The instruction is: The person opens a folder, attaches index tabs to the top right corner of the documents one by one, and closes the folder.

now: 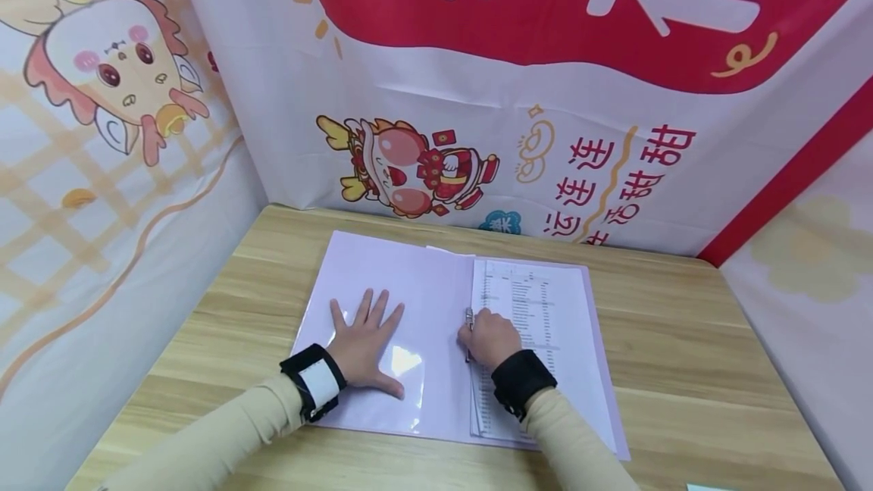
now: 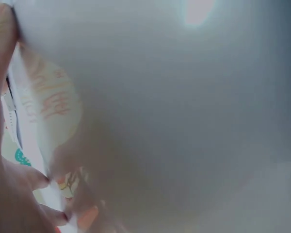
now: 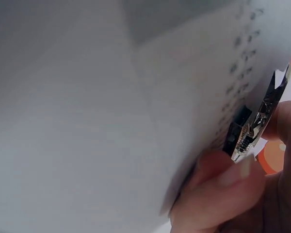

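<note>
A light purple folder (image 1: 395, 260) lies spread open on the wooden table. My left hand (image 1: 364, 347) rests flat on its glossy left cover, fingers spread. Printed sheets (image 1: 573, 324) with rows of text lie in the right half. At their left edge, beside the spine, my right hand (image 1: 494, 338) holds the folder's metal clip (image 1: 469, 317) with curled fingers. Up close in the right wrist view, the clip (image 3: 254, 126) shows a small spring, with thumb and fingers on either side. The left wrist view is filled mostly by the blurred, reflecting cover (image 2: 174, 121).
Wood-grain tabletop (image 1: 696, 370) extends around the folder. A printed cloth (image 1: 423, 82) with a red banner and cartoon figures hangs behind the table, and similar cloth lines both sides. A pale green edge (image 1: 709, 487) of something shows at the front right.
</note>
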`<control>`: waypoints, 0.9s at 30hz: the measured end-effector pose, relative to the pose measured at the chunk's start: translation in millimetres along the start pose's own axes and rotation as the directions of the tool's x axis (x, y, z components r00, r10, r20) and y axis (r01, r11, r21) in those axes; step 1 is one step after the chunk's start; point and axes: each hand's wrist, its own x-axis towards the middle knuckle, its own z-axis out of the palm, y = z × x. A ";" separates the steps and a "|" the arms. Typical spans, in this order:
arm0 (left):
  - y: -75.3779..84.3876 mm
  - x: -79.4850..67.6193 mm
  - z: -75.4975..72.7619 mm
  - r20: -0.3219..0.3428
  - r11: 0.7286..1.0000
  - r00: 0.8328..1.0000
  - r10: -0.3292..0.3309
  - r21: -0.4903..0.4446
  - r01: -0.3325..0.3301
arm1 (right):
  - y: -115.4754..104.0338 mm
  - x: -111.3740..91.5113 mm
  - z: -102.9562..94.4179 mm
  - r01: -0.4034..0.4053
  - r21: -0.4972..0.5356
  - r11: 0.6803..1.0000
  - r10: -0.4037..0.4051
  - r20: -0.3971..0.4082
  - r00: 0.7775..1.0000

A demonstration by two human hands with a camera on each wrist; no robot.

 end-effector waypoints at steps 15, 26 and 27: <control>-15.4 12.9 -3.9 0.116 0.997 0.991 -0.062 -0.039 0.067 | 3.0 3.9 2.0 -0.023 0.011 1.000 0.023 0.042 0.999; -16.6 2.8 -5.5 0.122 0.995 0.991 -0.056 -0.069 0.065 | 1.2 -11.1 -0.1 0.013 0.047 0.999 -0.016 0.063 0.998; -17.7 -0.2 -5.1 0.120 0.996 0.991 -0.054 -0.070 0.063 | 0.6 -14.4 -0.6 0.016 0.057 0.998 -0.021 0.080 0.997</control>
